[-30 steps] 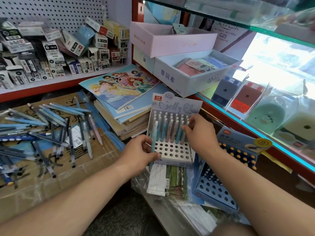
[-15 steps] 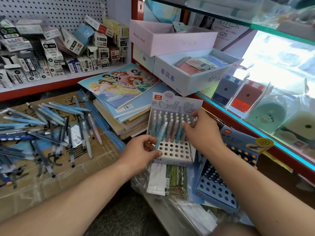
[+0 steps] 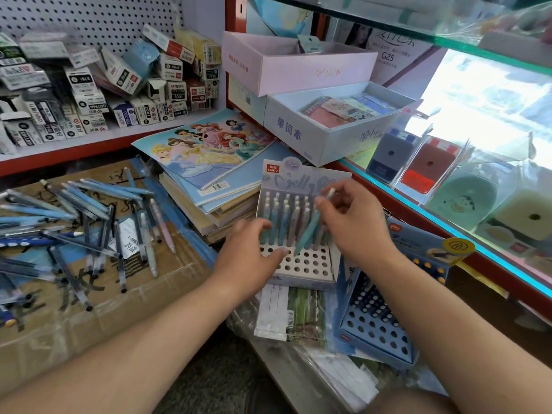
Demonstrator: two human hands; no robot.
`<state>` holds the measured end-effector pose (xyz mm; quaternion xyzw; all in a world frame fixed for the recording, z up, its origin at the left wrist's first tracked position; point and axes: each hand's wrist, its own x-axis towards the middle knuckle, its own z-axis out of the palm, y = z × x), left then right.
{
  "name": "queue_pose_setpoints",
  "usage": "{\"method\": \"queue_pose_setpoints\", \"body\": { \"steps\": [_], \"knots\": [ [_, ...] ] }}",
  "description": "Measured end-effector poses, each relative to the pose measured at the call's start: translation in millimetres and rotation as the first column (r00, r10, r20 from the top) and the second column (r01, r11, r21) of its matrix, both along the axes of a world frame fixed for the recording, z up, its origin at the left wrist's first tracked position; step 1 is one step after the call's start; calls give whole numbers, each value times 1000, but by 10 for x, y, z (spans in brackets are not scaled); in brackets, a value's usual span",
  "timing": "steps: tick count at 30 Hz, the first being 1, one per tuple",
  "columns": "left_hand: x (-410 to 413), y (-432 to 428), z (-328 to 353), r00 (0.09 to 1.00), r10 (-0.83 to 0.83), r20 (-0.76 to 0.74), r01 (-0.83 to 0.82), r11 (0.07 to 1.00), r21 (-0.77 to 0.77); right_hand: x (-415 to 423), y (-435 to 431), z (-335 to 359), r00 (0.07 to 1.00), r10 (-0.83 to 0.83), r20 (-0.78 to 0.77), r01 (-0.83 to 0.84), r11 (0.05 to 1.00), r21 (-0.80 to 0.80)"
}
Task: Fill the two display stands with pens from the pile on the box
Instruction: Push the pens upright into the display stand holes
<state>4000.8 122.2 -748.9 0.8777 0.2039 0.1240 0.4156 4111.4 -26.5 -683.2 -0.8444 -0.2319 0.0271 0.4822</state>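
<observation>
Status: filling under way, well short of complete.

Pinches one slim teal plastic pen (image 3: 309, 231) near its upper end with right grip (image 3: 355, 225), fingers closed on the barrel. Holds it tilted, tip lowered toward the open holes just below and left of that grip. Steadies pale lilac cardboard display stand with perforated white top (image 3: 301, 264) with left grip (image 3: 251, 255), fingers curled over the stand's near-left corner. Cannot tell whether that grip also hides a further pen.

Done, as far as visible: back rows of the pale stand, between and just beyond both grips, packed with upright pastel pens.

Left to do on the pale stand: several front rows of holes, on the near side of the right grip, all bare.

Second unit: blue cardboard display stand with round holes (image 3: 376, 321), just below the right grip's wrist. Appears to carry some dark-capped pens in its back rows, too blurred to count. Front holes open.

Supply: loose pile of blue and grey pens (image 3: 89, 222), well apart to the left of the left grip, on taped brown cardboard box (image 3: 149, 294). Judging by pile size and open holes, many transfers left. Probable next step: seat the teal pen upright, then reach left for more.
</observation>
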Motion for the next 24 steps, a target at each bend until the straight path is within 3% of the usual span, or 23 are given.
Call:
{"method": "queue_pose_setpoints", "body": {
  "steps": [3, 9, 24],
  "knots": [
    [-9, 90, -70, 995, 9, -99, 0, 996, 92, 33, -68, 50, 991, -100, 89, 102, 995, -14],
    [-14, 168, -223, 980, -30, -194, 59, 988, 143, 63, -36, -14, 974, -94, 204, 140, 965, -222],
    [-7, 173, -353, 988, -45, -151, 72, 981, 179, 167, -20, -140, 979, -104, 177, 158, 932, -326]
  ]
}}
